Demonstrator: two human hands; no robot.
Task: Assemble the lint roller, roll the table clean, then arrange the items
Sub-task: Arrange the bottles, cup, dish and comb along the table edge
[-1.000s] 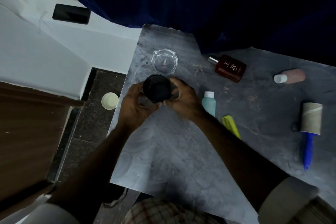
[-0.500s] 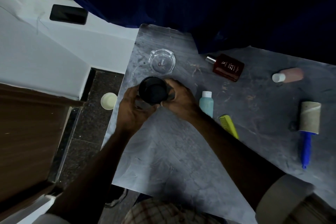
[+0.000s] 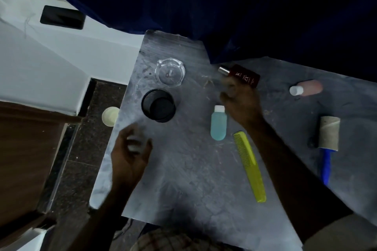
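Hands first: my left hand point(image 3: 129, 158) hovers over the near left part of the tabletop point(image 3: 183, 179), fingers loosely curled around nothing, blurred. My right hand point(image 3: 242, 104) reaches over the middle with fingers loose and spread, their tips at the near edge of the dark red perfume bottle point(image 3: 245, 75). Blur hides whether they touch it, but they are not closed around it. The lint roller point(image 3: 328, 135) lies well apart from both hands at the right side, its paper roll on the far end and its blue handle pointing back toward me. The black mesh cup point(image 3: 158, 105) stands upright near the left edge, just this side of the clear glass ashtray point(image 3: 170, 72). A blue bottle point(image 3: 218, 126) lies just beside my right wrist, a yellow comb point(image 3: 250, 166) lies along my forearm, and a pink bottle point(image 3: 309, 87) lies farther right.
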